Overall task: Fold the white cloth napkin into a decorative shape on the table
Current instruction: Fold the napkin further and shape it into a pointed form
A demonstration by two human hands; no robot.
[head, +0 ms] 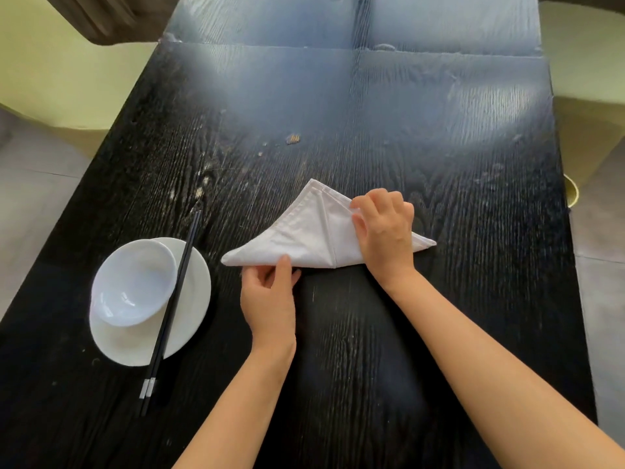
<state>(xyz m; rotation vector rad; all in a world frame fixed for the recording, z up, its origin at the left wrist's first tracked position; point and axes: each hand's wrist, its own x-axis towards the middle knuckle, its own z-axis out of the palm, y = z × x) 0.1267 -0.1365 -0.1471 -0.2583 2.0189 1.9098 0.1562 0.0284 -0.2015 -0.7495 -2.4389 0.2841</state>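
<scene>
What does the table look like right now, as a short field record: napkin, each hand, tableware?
napkin: white, folded into a flat triangle on the dark table
left hand: pinching the near edge, left of centre
right hand: gripping the right flap
bowl: white, on a white plate, left of the napkin
chopsticks: black pair lying across the plate

Single head-worn wide-angle view, looking forward and steeply down from the near end of a dark table [422,137], close over both forearms, far end blurred, floor at both sides
</scene>
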